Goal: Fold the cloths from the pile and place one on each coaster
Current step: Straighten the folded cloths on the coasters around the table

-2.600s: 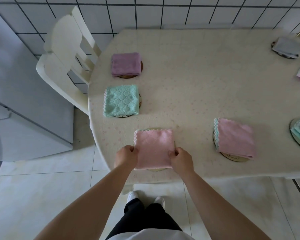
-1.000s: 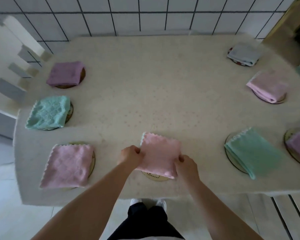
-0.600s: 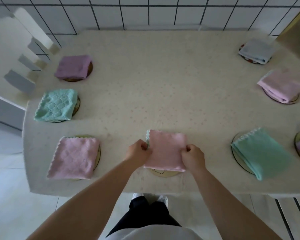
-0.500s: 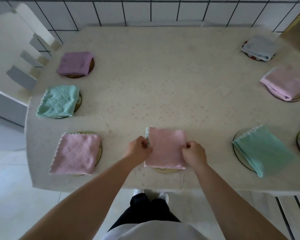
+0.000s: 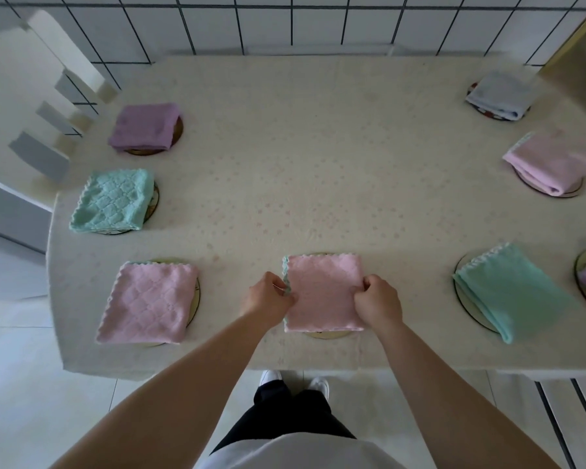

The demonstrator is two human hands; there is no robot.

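Pink cloth [image 5: 322,292], squared since earlier onto near coaster [image 5: 325,334]; left hand [image 5: 268,297] and right hand [image 5: 378,301] pinch its side edges; risk: uneven release skews the fold.

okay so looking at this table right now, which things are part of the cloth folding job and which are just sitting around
Part of the job:
- pink cloth held by left hand and right hand
- coaster under it
- other folded cloths on coasters, such as the green cloth and purple cloth

Just there:
- white chair
- tablecloth
- tiled wall
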